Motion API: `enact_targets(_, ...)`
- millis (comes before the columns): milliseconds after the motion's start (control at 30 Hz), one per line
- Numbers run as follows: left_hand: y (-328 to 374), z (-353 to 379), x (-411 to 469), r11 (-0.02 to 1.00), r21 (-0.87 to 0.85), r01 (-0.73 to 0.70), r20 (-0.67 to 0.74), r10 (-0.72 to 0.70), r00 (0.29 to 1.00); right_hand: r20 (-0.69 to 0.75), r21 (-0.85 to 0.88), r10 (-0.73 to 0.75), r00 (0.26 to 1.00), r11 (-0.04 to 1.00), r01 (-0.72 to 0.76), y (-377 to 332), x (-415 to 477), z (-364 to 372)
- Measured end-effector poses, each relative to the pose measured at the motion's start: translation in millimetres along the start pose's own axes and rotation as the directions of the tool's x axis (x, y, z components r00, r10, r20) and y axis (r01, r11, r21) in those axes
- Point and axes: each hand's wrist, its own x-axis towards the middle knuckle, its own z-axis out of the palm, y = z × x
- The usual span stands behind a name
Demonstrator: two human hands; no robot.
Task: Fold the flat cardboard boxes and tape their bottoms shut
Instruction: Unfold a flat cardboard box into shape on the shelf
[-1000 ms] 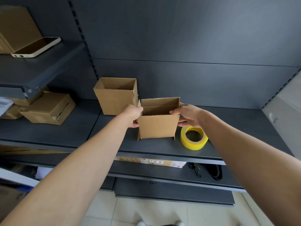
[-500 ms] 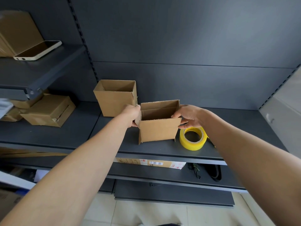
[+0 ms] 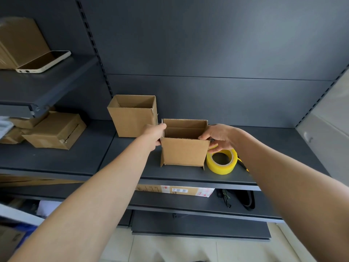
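A small brown cardboard box stands upright and open-topped on the dark grey shelf. Its bottom corner flaps poke out at the base. My left hand grips its left upper edge. My right hand holds its right upper corner with the fingertips. A roll of yellow tape lies flat just right of the box, partly under my right hand. A second open box of the same kind stands behind and to the left.
A closed brown box lies on the shelf at the left. A phone rests on the upper left shelf against flat cardboard. A labelled carton and black straps sit on the lower shelf.
The box has stayed in nearly the same spot between my hands. My right hand shifted slightly forward along the box's right corner, over the tape roll.
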Motion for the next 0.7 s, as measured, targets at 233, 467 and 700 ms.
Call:
enact_targets(233, -8, 3, -1, 0.968, -0.241, 0.071, 0.044, -0.062, 0.997, -0.020, 0.122, 0.007, 1.000, 0.993, -0.004, 6, 3, 4)
enact_targets(467, -12, 0, 5, 0.932, -0.338, 0.130, 0.044, -0.123, 0.991, -0.033, 0.238, -0.003, 0.999, 0.971, 0.011, 10, 9, -1)
enact_targets(700, -13, 6, 3, 0.954, -0.282, 0.104, 0.051, -0.093, 0.994, -0.053, 0.075, -0.011, 0.999, 0.997, 0.015, 10, 9, 3)
